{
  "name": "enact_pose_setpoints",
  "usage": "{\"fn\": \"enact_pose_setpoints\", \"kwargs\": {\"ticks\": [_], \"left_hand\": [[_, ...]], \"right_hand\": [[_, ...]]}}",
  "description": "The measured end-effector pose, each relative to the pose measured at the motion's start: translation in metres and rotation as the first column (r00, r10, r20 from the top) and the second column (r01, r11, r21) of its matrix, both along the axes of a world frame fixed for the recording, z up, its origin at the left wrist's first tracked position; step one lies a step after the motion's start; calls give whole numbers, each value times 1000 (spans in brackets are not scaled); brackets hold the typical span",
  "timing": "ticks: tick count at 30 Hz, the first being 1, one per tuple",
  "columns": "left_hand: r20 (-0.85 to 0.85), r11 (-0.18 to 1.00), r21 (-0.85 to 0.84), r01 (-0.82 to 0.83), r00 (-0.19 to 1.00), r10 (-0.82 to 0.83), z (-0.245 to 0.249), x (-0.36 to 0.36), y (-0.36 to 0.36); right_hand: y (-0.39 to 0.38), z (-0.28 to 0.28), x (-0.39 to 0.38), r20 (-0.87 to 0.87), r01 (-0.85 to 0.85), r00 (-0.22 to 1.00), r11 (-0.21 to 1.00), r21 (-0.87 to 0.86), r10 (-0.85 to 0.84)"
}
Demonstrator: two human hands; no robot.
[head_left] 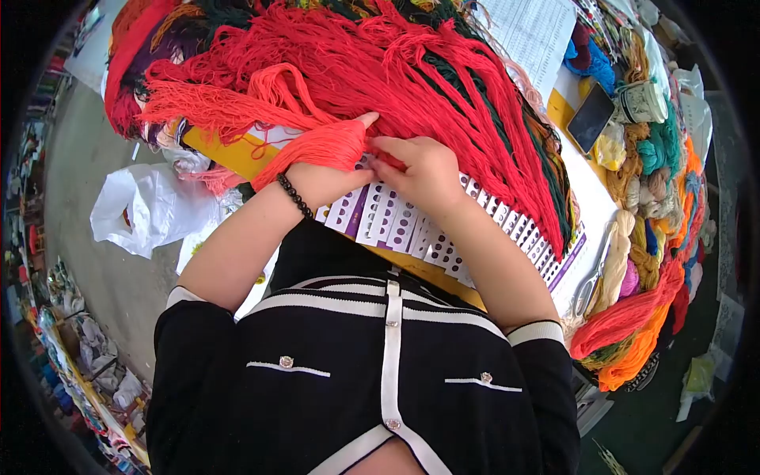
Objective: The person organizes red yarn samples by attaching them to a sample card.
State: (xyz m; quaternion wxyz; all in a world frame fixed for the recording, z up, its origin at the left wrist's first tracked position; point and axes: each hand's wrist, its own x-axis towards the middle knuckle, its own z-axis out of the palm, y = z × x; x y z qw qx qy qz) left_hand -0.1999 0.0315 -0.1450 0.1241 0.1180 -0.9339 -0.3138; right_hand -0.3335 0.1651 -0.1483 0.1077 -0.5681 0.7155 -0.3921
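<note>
A coral skein of thread (321, 149) drapes over my left hand (324, 180), which is closed around it, with a dark bead bracelet at the wrist. My right hand (427, 172) is closed in a pinch close to the left fingertips. A bit of red thread shows by its fingers, but what they grip is too small to tell. Below both hands runs a row of white and purple cards with punched holes (402, 226). Long red threads (380, 75) spread from these cards across the table, with dark green strands (467, 79) among them.
At the right lie a phone (591, 117), a patterned cup (641, 101), scissors (587, 289) and many coloured skeins (657, 178). A printed sheet (534, 36) lies at the back. A white plastic bag (146, 207) hangs at the table's left side.
</note>
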Motion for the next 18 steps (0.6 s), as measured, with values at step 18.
{"fn": "enact_pose_setpoints", "kwargs": {"ticks": [18], "left_hand": [[-82, 211, 971, -112, 672, 736, 106, 34, -174]], "right_hand": [[-6, 6, 2, 40, 96, 994, 983, 159, -103]]}}
